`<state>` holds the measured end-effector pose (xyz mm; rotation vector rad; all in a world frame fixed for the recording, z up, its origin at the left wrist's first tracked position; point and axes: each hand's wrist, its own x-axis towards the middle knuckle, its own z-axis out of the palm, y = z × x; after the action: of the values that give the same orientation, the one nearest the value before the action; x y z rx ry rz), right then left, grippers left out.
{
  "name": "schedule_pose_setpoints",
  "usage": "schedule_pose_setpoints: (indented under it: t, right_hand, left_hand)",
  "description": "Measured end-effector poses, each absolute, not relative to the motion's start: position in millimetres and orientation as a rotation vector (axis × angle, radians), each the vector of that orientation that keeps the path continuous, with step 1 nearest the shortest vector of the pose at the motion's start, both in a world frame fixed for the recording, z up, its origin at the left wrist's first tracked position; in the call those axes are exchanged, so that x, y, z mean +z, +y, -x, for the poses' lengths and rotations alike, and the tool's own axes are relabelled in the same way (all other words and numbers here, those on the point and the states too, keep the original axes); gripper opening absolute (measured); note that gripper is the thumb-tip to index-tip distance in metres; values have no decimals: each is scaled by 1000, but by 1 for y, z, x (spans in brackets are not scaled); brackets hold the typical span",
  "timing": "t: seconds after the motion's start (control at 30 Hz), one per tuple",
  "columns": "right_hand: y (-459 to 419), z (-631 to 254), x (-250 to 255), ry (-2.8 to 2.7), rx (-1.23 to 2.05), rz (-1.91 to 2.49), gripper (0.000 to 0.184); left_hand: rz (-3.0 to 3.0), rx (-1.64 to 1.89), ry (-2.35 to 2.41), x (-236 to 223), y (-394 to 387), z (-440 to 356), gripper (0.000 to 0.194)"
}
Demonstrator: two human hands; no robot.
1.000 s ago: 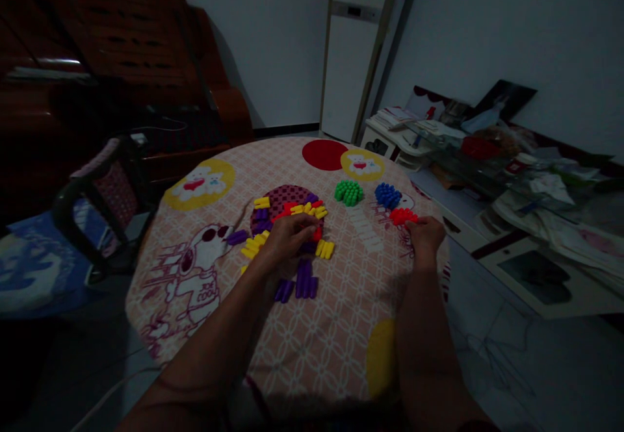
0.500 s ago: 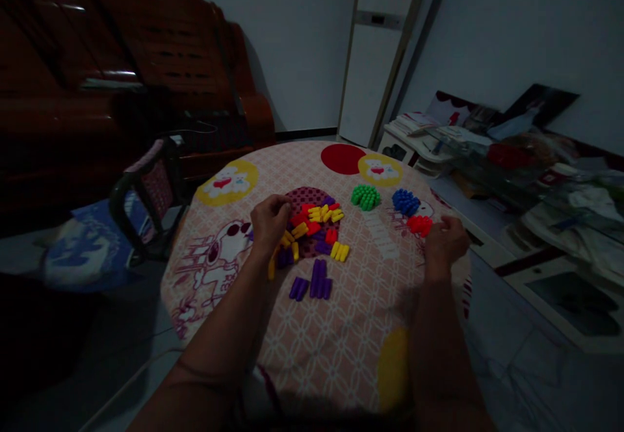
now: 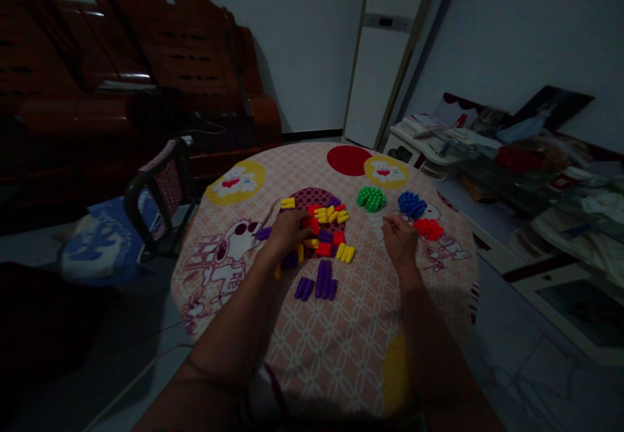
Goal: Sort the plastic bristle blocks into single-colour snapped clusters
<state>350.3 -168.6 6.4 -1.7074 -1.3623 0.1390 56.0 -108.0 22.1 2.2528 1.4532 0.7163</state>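
Note:
My left hand (image 3: 288, 232) reaches into a loose pile of small ribbed plastic blocks, its fingers closed at a red block (image 3: 310, 226). Around it lie yellow blocks (image 3: 330, 214) and purple blocks (image 3: 325, 236), some partly hidden by the hand. My right hand (image 3: 402, 240) hovers over the cloth between the pile and the colour groups, fingertips pinched together with nothing visible in them. To its right is a red cluster of blocks (image 3: 429, 228). Beyond stand a blue cluster (image 3: 411, 204) and a green cluster (image 3: 371, 199). Purple blocks (image 3: 324, 280) lie nearer me.
A patterned cloth covers the round table (image 3: 341, 347). A chair (image 3: 160, 198) stands at its left edge, and a wooden sofa (image 3: 195, 75) is behind. A cluttered low cabinet (image 3: 517, 250) runs along the right side.
My right hand has moved left, away from the red cluster, which now shows fully. My left hand has shifted right, further over the pile. The view has turned slightly.

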Motion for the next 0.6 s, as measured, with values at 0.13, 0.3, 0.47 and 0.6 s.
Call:
schedule_pose_setpoints:
  t: [0.13,0.3,0.47,0.6]
  right_hand:
    - [-170,-337,5,-1344,368,1551,29]
    - [-176,-308,16,-1323,778,1354,25]
    - [-180,-298,24,-1336,1143,1280,34]
    - [-180,-304,23,-1278,1248,1238,40]
  left_hand:
    - [-2181,750,1282,30,-112,-60,21]
    - [-1946,800,1069,28,-126,-84,21]
    - [-1912,819,981,25,-145,-115,20]
    - [-1860,945,994,25,-150,-123,24]
